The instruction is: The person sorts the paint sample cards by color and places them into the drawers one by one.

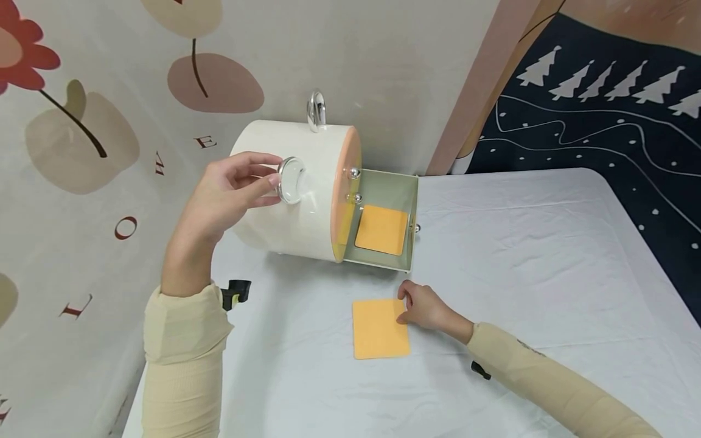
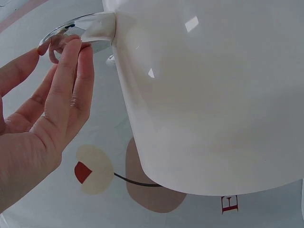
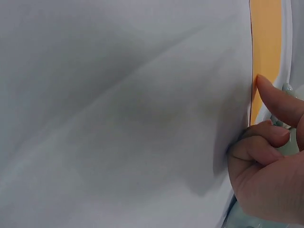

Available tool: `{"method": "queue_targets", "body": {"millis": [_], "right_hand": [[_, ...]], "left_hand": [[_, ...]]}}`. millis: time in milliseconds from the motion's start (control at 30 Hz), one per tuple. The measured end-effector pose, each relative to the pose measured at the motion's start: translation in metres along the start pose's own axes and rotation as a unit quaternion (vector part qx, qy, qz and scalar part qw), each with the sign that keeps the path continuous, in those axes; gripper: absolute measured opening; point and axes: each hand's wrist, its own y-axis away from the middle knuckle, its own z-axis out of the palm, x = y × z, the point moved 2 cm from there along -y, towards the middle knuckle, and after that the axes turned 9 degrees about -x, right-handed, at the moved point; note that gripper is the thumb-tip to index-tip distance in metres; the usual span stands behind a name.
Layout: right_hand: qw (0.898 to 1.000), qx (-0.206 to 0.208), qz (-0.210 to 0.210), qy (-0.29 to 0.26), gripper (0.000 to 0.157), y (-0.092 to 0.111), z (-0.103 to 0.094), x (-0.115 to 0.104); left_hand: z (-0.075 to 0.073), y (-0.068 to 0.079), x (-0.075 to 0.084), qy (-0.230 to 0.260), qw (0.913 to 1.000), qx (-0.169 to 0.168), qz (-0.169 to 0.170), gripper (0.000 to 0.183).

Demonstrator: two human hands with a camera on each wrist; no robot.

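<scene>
In the head view, a white drum-shaped box (image 1: 268,225) with a peach front panel lies on its side. My left hand (image 1: 232,188) pinches a shiny ring-shaped handle (image 1: 288,180) on its curved wall between thumb and fingers. From the front of the box sticks out a pale green drawer (image 1: 391,185), pulled open, with an orange square card (image 1: 381,229) lying in it. Nearer to me, a second orange square card (image 1: 378,331) is on the white cloth, and my right hand (image 1: 427,306) pinches it by its upper right edge, as the right wrist view shows closer.
A second silver ring handle (image 1: 316,111) stands on top of the box, and silver knobs (image 1: 355,173) sit on its front panel. Behind the white-covered table (image 1: 520,255) hang a printed cream curtain (image 1: 372,61) and a dark cloth with trees (image 1: 591,121).
</scene>
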Motion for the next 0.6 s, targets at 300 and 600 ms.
{"method": "queue_targets", "body": {"millis": [300,600], "right_hand": [[0.997,-0.019,-0.01,-0.076,0.018,-0.001,-0.006,0.0],[0.979,-0.071,-0.05,-0.184,0.011,0.006,-0.025,0.006]], "left_hand": [[0.0,0.0,0.0,0.002,1.0,0.0,0.005,0.032],[0.0,0.001,0.001,0.005,1.0,-0.001,0.001,0.033]]}}
